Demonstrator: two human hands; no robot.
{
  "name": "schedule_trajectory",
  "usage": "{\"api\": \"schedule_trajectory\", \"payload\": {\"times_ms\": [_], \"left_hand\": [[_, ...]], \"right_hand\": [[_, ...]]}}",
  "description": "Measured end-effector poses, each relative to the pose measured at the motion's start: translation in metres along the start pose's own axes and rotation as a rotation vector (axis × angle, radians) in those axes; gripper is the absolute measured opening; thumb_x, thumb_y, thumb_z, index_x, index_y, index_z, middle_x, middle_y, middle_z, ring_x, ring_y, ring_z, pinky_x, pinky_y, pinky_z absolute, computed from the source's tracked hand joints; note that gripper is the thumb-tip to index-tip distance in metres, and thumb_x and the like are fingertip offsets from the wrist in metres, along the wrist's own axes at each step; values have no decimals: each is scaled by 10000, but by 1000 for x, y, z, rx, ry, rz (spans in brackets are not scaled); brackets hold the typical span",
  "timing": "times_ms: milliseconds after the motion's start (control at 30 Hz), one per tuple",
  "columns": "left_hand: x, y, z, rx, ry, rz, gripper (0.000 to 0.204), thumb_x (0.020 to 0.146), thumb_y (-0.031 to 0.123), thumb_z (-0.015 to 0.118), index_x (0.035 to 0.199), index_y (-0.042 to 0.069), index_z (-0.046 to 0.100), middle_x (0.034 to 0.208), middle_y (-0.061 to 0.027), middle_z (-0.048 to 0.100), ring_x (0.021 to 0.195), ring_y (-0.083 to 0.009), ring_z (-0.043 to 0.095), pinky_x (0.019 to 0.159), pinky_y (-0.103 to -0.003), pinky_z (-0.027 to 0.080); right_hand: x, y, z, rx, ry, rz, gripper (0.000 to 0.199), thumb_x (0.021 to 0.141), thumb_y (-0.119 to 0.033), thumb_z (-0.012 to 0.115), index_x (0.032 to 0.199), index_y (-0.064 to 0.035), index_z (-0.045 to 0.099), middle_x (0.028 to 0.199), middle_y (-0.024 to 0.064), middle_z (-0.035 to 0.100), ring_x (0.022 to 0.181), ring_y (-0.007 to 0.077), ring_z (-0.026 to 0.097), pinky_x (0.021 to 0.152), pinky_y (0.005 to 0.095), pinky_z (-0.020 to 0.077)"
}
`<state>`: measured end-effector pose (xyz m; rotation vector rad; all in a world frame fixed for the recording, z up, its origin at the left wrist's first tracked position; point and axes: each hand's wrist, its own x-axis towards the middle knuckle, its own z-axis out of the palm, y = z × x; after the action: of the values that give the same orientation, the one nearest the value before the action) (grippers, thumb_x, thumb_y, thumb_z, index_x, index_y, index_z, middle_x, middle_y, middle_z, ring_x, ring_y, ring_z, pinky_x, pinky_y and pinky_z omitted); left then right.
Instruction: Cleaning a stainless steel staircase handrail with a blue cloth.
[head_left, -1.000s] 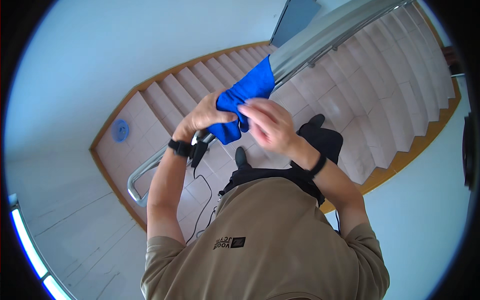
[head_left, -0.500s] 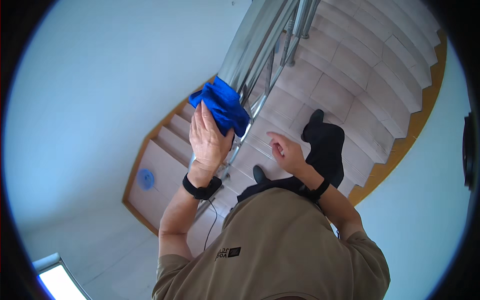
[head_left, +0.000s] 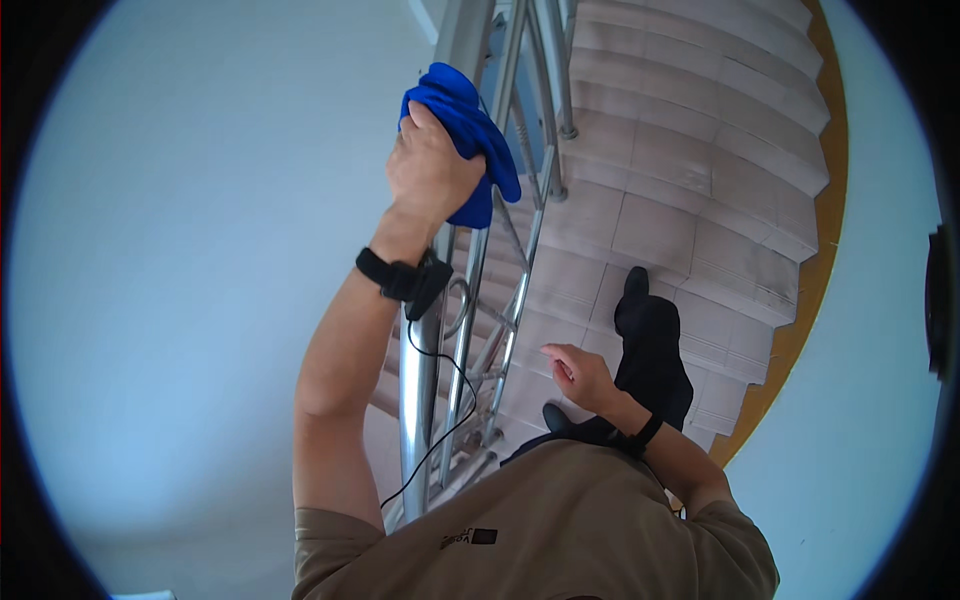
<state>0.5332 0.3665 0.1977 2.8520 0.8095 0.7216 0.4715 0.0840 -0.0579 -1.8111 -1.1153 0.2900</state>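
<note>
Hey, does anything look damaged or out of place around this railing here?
Dark marks stand out on a pale stair near the brown edging at right; scuffs or dirt, I can't tell. The black cable at the left wrist strap hangs slack in front of the railing.

rumpled blue cloth (head_left: 468,118), draped over silver handrail (head_left: 417,400)

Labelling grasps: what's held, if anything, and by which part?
The left hand holds the blue cloth by its left side, over the handrail; the right hand looks empty.
</note>
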Motion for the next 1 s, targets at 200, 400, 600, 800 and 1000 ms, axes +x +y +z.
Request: {"api": "schedule_trajectory", "payload": {"times_ms": [200,400,600,800,1000], "left_hand": [[96,35,-6,90,55,50,846,730,307,843,1321,-82,380,1242,-252,602,1139,-412,648,963,-438,559],[174,59,-7,41,51,-9,857,754,441,799,1332,-71,427,1248,-249,646,1179,-386,654,1001,-431,532],[252,-4,12,-667,-131,-165,951,809,647,712,1420,-60,539,1298,-239,667,1168,-349,664,1060,-387,476],[182,-15,15,-1291,-622,-85,900,875,585,730,1497,-3,453,1411,-192,598,1240,-290,611,1105,-386,453],[141,13,-10,-1397,-764,-237,1008,845,586,762,1527,-44,370,1420,-242,573,1267,-330,594,1107,-411,461]], "right_hand": [[-12,4,-6,-44,117,36,301,907,-67,625,1207,-85,644,1012,131,709,830,327,695,698,405,559],[-33,10,-9,-72,169,144,260,907,-72,632,1165,-78,662,973,130,711,800,322,695,686,403,560],[-31,8,-17,-104,162,158,206,913,-80,630,1109,-59,690,990,142,720,811,323,698,710,394,568],[-26,7,-33,-122,86,169,203,923,-88,615,1109,-51,686,1011,148,723,853,336,698,746,407,570],[12,-15,-91,-51,-129,163,219,928,-120,597,1125,-71,677,1016,135,720,865,332,688,744,411,555]]}}
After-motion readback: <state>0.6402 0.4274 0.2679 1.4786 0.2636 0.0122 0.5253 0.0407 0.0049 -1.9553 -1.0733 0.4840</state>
